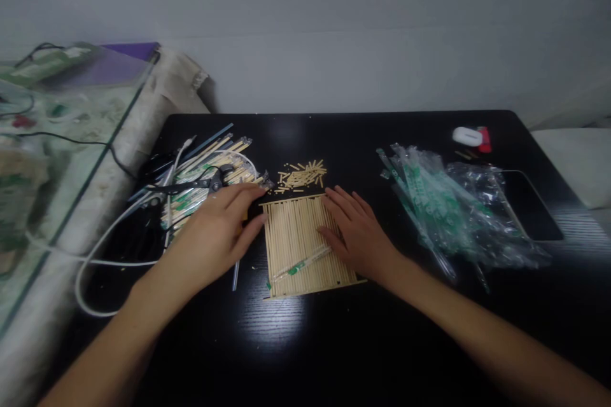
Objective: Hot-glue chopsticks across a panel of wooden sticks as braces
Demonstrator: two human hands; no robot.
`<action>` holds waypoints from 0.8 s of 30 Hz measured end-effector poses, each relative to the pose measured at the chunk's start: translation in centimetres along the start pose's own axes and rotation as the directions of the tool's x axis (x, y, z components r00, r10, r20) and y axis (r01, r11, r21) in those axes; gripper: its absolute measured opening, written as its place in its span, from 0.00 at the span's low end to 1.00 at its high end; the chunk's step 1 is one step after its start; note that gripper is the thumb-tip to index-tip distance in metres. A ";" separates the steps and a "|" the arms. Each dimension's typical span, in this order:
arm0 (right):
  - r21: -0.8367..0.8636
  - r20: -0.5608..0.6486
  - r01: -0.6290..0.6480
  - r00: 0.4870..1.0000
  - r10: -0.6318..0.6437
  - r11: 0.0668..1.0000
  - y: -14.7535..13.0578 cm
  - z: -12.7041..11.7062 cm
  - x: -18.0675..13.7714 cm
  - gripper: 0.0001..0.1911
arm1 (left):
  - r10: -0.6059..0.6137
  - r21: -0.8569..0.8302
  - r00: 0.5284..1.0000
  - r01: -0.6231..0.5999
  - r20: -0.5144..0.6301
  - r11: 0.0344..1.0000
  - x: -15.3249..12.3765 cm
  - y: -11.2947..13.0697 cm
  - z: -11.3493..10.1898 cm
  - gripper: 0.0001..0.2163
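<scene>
A flat mat of wooden sticks [296,235] laid side by side lies on the black table [334,343]. A wrapped chopstick in green-printed plastic [300,264] rests across its lower part. My right hand [356,229] lies flat on the mat's right side, fingers stretched out. My left hand [219,229] rests at the mat's left edge, fingers extended and pointing right, next to a pile of wrapped chopsticks [210,178]. Small cut stick pieces [300,175] lie just beyond the mat.
A heap of empty clear and green wrappers [443,203] lies to the right. Black pliers [191,184] and white cables [109,241] sit at the left. A white object [468,135], a red item and a dark phone [529,203] are at the far right. A glass-topped surface [57,140] adjoins the left.
</scene>
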State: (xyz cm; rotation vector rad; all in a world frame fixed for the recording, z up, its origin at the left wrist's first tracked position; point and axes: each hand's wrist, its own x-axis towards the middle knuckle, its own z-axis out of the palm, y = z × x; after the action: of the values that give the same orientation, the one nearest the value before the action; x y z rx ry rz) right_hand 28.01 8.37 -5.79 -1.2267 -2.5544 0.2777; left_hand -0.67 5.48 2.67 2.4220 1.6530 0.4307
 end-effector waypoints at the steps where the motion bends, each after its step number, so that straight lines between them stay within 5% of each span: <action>1: 0.001 0.004 0.003 1.000 -0.003 1.000 0.0 0.1 0.0 0.29 | -0.023 -0.005 0.999 0.022 -0.024 1.000 0.0 -0.1 -0.5 0.17; 10: -0.024 0.002 0.001 1.000 -0.001 1.000 0.0 0.6 -0.2 0.29 | -0.158 0.029 0.987 0.157 0.011 0.987 -0.4 0.2 -0.8 0.17; 19: -0.025 -0.009 0.001 1.000 -0.001 1.000 -0.1 0.6 -0.1 0.28 | 0.043 0.018 0.992 -0.045 0.121 0.999 -0.2 2.1 2.3 0.13; 24: -0.005 -0.015 0.004 1.000 -0.004 1.000 -0.1 0.5 -0.1 0.29 | 0.049 0.020 0.984 -0.054 0.169 0.998 -0.8 3.6 4.4 0.08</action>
State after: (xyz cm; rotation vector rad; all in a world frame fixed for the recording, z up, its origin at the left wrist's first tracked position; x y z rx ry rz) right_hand 27.80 8.20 -6.25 -1.2202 -2.5462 0.2598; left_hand 3.73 3.49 -0.50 2.4477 1.5372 0.2066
